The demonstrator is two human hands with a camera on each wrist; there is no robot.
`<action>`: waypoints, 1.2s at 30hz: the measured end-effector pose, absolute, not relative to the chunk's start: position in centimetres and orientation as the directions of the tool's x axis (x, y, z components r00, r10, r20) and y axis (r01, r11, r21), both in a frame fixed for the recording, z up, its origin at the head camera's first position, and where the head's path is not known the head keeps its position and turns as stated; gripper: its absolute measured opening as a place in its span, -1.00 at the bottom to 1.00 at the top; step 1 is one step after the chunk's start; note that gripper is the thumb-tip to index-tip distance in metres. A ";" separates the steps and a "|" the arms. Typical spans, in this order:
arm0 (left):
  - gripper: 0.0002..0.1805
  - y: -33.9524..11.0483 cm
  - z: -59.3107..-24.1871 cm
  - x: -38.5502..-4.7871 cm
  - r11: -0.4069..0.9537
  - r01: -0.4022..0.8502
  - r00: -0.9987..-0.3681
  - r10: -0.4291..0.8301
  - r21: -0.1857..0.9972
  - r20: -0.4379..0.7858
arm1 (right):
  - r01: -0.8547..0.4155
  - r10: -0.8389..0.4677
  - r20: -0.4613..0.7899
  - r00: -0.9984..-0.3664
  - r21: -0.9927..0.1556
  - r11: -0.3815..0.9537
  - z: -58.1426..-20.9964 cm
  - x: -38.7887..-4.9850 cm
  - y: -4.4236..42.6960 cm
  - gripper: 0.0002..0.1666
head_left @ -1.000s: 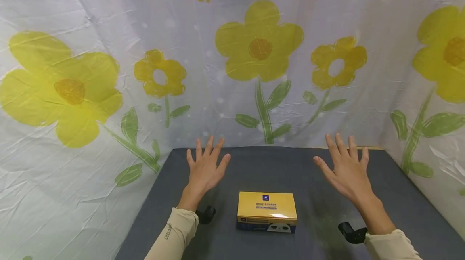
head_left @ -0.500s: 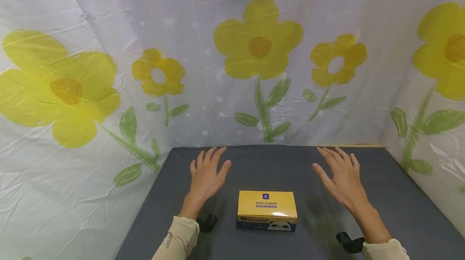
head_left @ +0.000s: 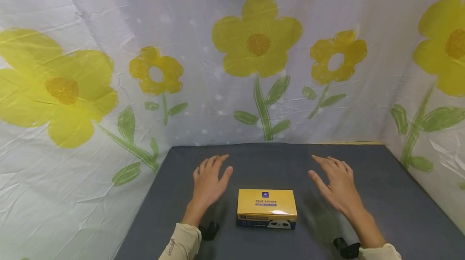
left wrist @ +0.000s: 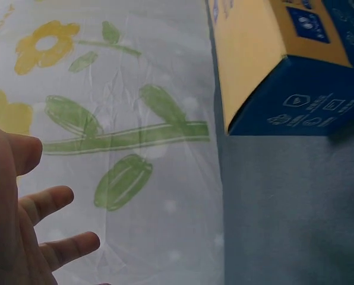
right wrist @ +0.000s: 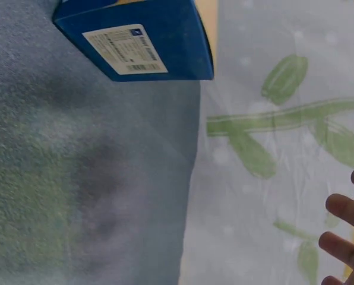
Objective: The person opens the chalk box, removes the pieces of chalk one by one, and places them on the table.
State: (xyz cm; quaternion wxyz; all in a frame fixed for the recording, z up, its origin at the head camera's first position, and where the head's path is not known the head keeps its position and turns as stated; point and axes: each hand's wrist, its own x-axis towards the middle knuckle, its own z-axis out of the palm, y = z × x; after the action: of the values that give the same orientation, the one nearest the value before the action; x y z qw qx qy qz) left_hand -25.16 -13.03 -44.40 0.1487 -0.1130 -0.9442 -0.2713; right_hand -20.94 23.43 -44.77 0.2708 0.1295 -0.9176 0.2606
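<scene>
Left hand [head_left: 210,185] and right hand [head_left: 339,189] hover — outstretched, well apart.

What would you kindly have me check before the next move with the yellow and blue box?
1. Yellow and blue box resting flat on the dark table: ok.
2. Left hand holding nothing: ok.
3. Right hand holding nothing: ok.
4. Hands placed on either side of the box: ok.
5. Hands in contact with the box: not ok, both are apart from it.
6. Box contents: cannot tell, hidden inside.
</scene>
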 end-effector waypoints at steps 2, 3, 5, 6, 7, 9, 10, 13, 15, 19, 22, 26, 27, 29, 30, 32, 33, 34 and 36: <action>-0.46 -13.0 -44.8 -25.1 0.827 0.300 -0.928 0.137 0.476 0.346 | -0.379 -0.099 0.557 -0.825 -0.414 0.827 -45.1 -20.9 23.3 -0.41; -0.47 -12.9 -45.1 -25.1 0.827 0.301 -0.928 0.140 0.475 0.345 | -0.380 -0.100 0.553 -0.827 -0.419 0.825 -45.3 -20.9 23.2 -0.41; -0.47 -12.8 -45.5 -24.9 0.825 0.304 -0.929 0.145 0.476 0.342 | -0.380 -0.102 0.544 -0.833 -0.428 0.820 -45.7 -20.8 23.1 -0.42; -0.48 -12.7 -45.7 -24.9 0.823 0.308 -0.928 0.149 0.477 0.341 | -0.380 -0.103 0.539 -0.836 -0.434 0.817 -45.9 -20.8 23.0 -0.42; -0.48 -12.7 -45.9 -24.8 0.823 0.311 -0.927 0.153 0.476 0.342 | -0.381 -0.104 0.535 -0.838 -0.438 0.814 -46.1 -20.7 22.9 -0.42; -0.48 -12.6 -46.1 -24.6 0.819 0.312 -0.930 0.158 0.482 0.333 | -0.379 -0.105 0.528 -0.843 -0.445 0.811 -46.5 -20.6 22.7 -0.42; -0.49 -12.5 -46.3 -24.5 0.816 0.313 -0.930 0.160 0.485 0.330 | -0.378 -0.105 0.524 -0.845 -0.448 0.810 -46.6 -20.6 22.7 -0.42; -0.49 -12.4 -46.7 -24.3 0.813 0.310 -0.934 0.164 0.492 0.318 | -0.374 -0.104 0.513 -0.852 -0.456 0.808 -47.0 -20.5 22.4 -0.43; -0.49 -12.4 -46.9 -24.2 0.811 0.312 -0.935 0.168 0.495 0.313 | -0.369 -0.103 0.507 -0.855 -0.457 0.809 -47.1 -20.4 22.3 -0.42; -0.49 -12.3 -47.3 -24.0 0.807 0.316 -0.936 0.179 0.499 0.304 | -0.364 -0.104 0.500 -0.860 -0.456 0.812 -47.5 -20.4 22.0 -0.42; -0.47 -12.3 -47.6 -23.9 0.808 0.309 -0.941 0.182 0.502 0.287 | -0.366 -0.109 0.500 -0.859 -0.452 0.813 -47.9 -20.3 21.7 -0.43; -0.47 -12.2 -48.1 -23.7 0.808 0.310 -0.942 0.188 0.501 0.278 | -0.371 -0.122 0.491 -0.863 -0.449 0.813 -48.5 -20.2 21.3 -0.43; -0.47 -12.2 -48.2 -23.6 0.806 0.311 -0.942 0.191 0.503 0.276 | -0.370 -0.124 0.486 -0.865 -0.451 0.812 -48.6 -20.2 21.2 -0.43; -0.47 -12.2 -48.5 -23.5 0.805 0.313 -0.943 0.199 0.505 0.267 | -0.366 -0.128 0.473 -0.872 -0.455 0.812 -48.9 -20.1 20.9 -0.43; -0.47 -12.1 -48.6 -23.5 0.805 0.307 -0.946 0.201 0.507 0.254 | -0.364 -0.130 0.467 -0.875 -0.457 0.812 -49.1 -20.0 20.8 -0.43; -0.47 -12.1 -48.9 -23.5 0.803 0.304 -0.949 0.209 0.513 0.235 | -0.358 -0.132 0.450 -0.883 -0.465 0.810 -49.3 -19.9 20.5 -0.44; -0.47 -12.1 -49.1 -23.5 0.804 0.301 -0.951 0.213 0.513 0.224 | -0.355 -0.134 0.443 -0.887 -0.466 0.810 -49.5 -19.9 20.3 -0.44; -0.47 -12.1 -49.2 -23.5 0.804 0.299 -0.952 0.217 0.514 0.214 | -0.351 -0.135 0.435 -0.890 -0.466 0.812 -49.6 -19.8 20.2 -0.44; -0.45 -12.0 -49.6 -23.6 0.802 0.296 -0.954 0.226 0.519 0.195 | -0.347 -0.138 0.425 -0.894 -0.467 0.814 -49.8 -19.7 19.9 -0.45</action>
State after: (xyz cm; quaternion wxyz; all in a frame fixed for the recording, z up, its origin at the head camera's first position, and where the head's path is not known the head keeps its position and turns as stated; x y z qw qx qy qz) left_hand -23.55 -12.03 -49.56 0.0620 -0.1376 -0.9471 -0.2833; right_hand -19.71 19.86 -49.84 0.1895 0.1299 -0.9332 0.2763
